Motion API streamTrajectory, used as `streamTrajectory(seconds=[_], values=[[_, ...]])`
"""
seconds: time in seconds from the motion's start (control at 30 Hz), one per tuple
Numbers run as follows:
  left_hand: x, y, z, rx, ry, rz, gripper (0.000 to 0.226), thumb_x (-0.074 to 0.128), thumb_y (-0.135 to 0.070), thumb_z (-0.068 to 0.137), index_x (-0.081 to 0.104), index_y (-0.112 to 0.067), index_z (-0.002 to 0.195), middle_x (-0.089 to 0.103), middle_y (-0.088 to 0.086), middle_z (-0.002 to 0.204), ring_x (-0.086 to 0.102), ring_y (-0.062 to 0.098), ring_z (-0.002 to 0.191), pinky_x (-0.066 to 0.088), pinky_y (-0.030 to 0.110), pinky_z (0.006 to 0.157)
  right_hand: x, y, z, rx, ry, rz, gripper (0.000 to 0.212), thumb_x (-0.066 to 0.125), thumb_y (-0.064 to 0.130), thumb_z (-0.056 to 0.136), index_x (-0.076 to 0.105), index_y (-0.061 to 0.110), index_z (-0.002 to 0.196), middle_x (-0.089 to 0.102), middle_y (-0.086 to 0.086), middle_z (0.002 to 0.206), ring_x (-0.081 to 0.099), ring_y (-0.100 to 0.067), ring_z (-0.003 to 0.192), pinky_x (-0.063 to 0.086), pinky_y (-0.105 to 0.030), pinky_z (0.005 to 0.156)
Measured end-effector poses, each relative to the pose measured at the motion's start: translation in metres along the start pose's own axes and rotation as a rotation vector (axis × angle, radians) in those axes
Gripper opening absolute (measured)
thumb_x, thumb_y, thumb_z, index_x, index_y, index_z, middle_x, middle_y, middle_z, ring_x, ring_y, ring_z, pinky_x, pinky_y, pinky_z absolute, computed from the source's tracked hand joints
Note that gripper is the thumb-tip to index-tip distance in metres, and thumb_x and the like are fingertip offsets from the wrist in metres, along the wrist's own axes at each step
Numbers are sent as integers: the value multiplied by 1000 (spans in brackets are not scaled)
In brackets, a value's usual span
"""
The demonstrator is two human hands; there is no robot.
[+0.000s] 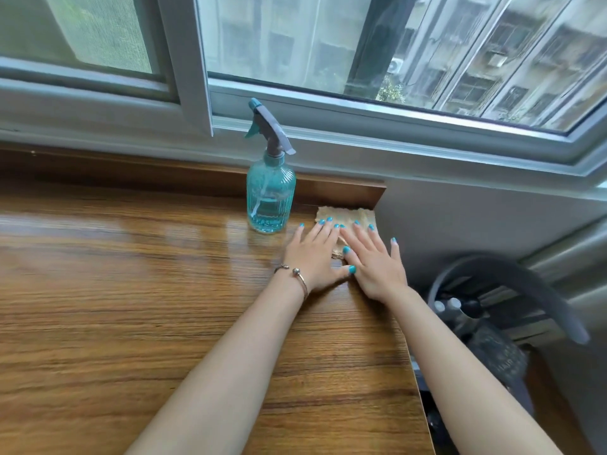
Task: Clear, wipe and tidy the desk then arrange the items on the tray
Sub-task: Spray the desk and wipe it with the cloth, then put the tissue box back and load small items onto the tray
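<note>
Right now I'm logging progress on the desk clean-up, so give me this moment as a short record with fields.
surface: wooden desk, glossy near the bottle
cloth: beige cloth flat at the desk's far right corner
left hand: left hand flat on the cloth, fingers straight
right hand: right hand flat on the cloth, beside the left
bottle: teal spray bottle upright, left of the cloth, untouched
tray: none in view

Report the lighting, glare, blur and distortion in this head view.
Head view: daylight from the window; pale glare streaks on the wooden desk left of the spray bottle; wide-angle lens bows the window frame; buildings outside look soft, as does the dark chair at right; both hands, left hand and right hand, flat on the cloth, are sharp.
</note>
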State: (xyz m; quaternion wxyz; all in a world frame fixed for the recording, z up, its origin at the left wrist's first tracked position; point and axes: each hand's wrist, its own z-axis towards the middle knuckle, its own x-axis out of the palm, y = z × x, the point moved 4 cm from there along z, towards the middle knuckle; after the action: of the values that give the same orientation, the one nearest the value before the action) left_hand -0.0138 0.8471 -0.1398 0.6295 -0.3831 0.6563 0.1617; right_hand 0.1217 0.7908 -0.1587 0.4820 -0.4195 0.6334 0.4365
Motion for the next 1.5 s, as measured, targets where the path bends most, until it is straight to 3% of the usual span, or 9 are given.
streamTrajectory(seconds=[0.2,0.4,0.53,0.73,0.87,0.97,1.1,1.23,1.5], values=[[-11,-3,8,-84,141,157,95,40,-72,85,3,-19,154,2,1,163,1,19,149,-5,51,116,-11,5,8,69,94,39,52,22,39,102,6,50,151,0,15,163,-7,-12,150,-8,-53,117],[11,-12,-105,-219,257,111,79,30,-65,93,1,-25,154,-3,-4,162,-17,27,147,-13,52,115,16,48,-126,213,81,-21,57,19,49,101,0,39,154,-3,13,163,-4,-15,150,-7,-54,116],[27,-33,-192,-77,306,14,75,33,-63,93,4,-30,154,-7,-3,162,-19,27,146,-12,50,115,36,68,-232,284,163,114,58,25,51,101,-3,46,152,-11,19,161,-13,-11,149,-6,-52,118],[46,-60,-262,162,408,23,72,34,-61,95,9,-30,154,-5,-2,162,-9,25,149,-1,45,118,37,87,-329,432,153,200,57,30,50,102,4,47,152,-5,19,162,-8,-9,149,-4,-50,118],[51,-101,-297,273,480,18,67,33,-57,97,16,-26,154,1,0,163,-5,31,148,6,44,119,45,88,-396,528,287,250,60,31,53,101,1,47,152,-9,16,162,-6,-14,150,-2,-48,119],[59,-145,-321,411,596,0,67,34,-56,98,18,-24,154,9,3,162,-1,30,149,8,41,119,46,68,-439,673,375,419,56,29,50,102,10,41,154,10,7,163,10,-15,150,8,-42,121],[80,-199,-334,503,740,-75,64,39,-52,98,22,-25,153,27,1,157,24,20,144,23,35,115,55,32,-479,750,453,576,54,32,43,104,16,35,155,21,3,161,25,-18,146,24,-33,116],[118,-255,-308,471,752,-40,63,42,-51,97,29,-20,150,37,5,151,35,22,138,33,37,110,69,-29,-496,753,435,634,58,35,50,101,16,37,155,24,6,161,30,-16,144,30,-32,113],[192,-345,-213,193,735,-176,63,44,-47,98,28,-18,151,33,2,155,32,17,141,28,27,111,65,-213,-479,672,468,430,65,38,56,98,18,32,155,29,-1,159,32,-22,143,28,-41,114]])
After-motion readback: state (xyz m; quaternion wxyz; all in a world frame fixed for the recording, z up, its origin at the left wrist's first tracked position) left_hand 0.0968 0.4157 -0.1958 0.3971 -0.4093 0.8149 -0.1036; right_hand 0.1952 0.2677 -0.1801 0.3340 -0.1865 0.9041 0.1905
